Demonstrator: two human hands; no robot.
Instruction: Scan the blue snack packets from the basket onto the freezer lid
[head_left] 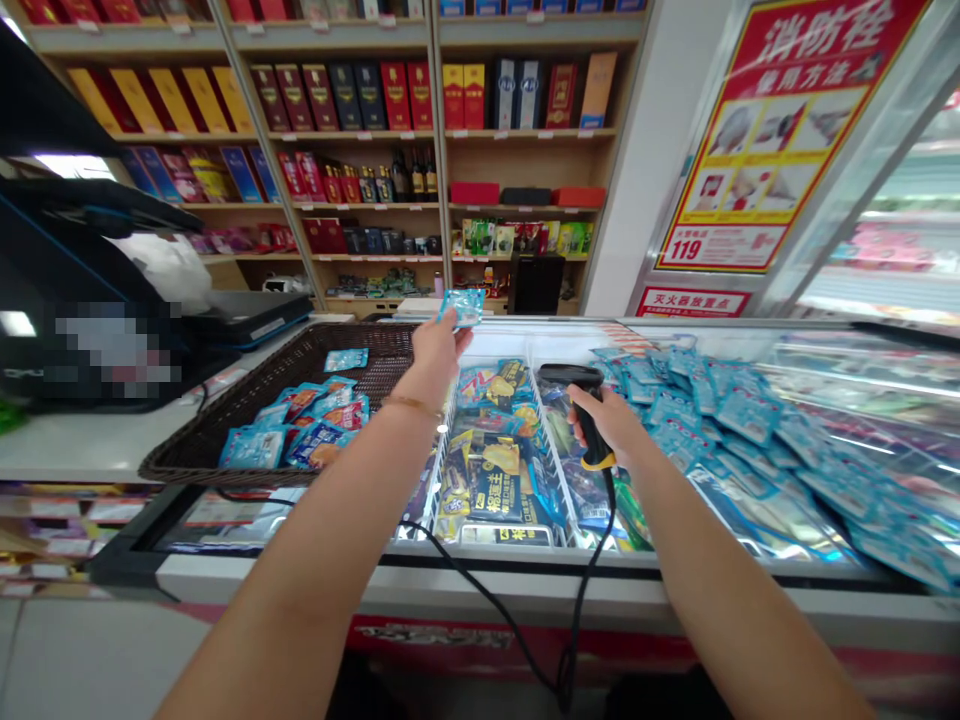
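Pinched in my left hand is a small blue snack packet, held up above the far edge of the freezer. My right hand is wrapped round the grip of a black and yellow barcode scanner, whose head points left over the freezer's glass top. From the scanner a black cable hangs down and loops to the left. To the left of my left forearm, a brown wicker tray holds several blue and red packets. A large heap of blue packets lies to the right of my right hand.
Below both hands is a chest freezer with wire dividers and packaged frozen goods inside. At left, a dark checkout machine stands on a white counter. Shelves of boxes and bottles rise behind; a red fire-hydrant sign hangs at right.
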